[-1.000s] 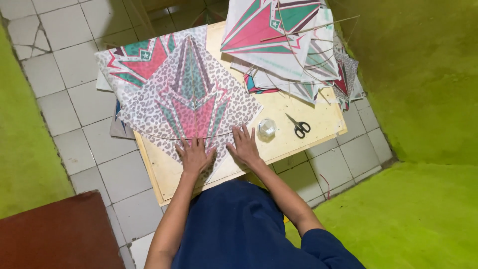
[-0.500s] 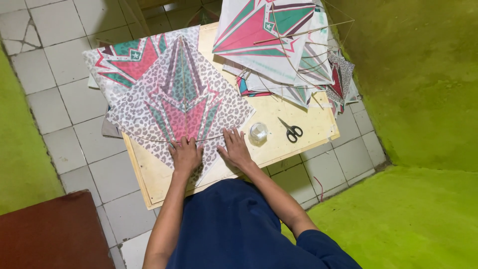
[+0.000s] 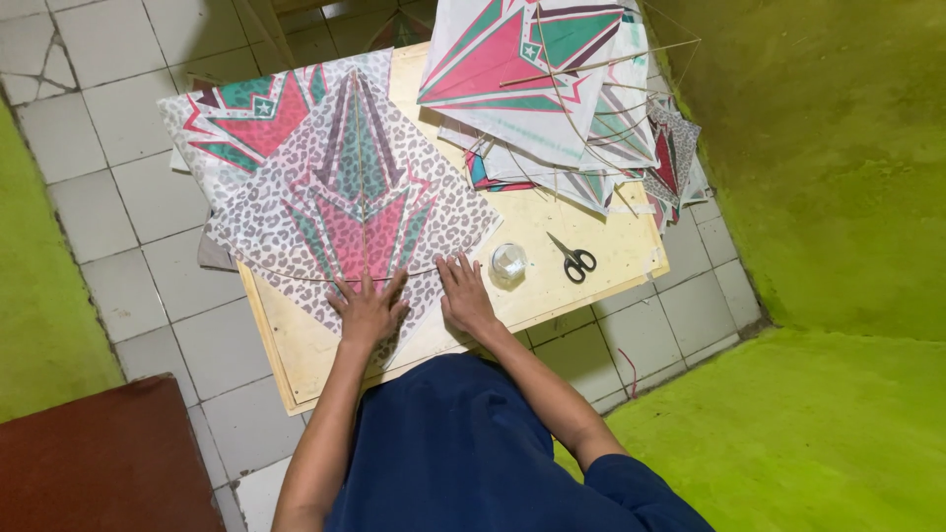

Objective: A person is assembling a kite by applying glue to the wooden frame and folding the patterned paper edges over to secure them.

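Head view: pressed left hand (image 3: 369,307) and right hand (image 3: 465,296), fingers spread flat, unmoved on leopard-print kite (image 3: 350,197), mid-frame bench (image 3: 601,236).

Site reads as a small home workshop for making paper kites, set up at floor level. I work over a low pale plywood board (image 3: 591,258) laid on grey-white ceramic floor tiles (image 3: 108,197). A stack of finished printed paper kites with thin stick frames (image 3: 562,99) fills the upper centre. Black-handled scissors (image 3: 573,259) and a clear round glue pot (image 3: 508,264) lie mid-frame. Bright green painted walls (image 3: 838,177) close in at right.
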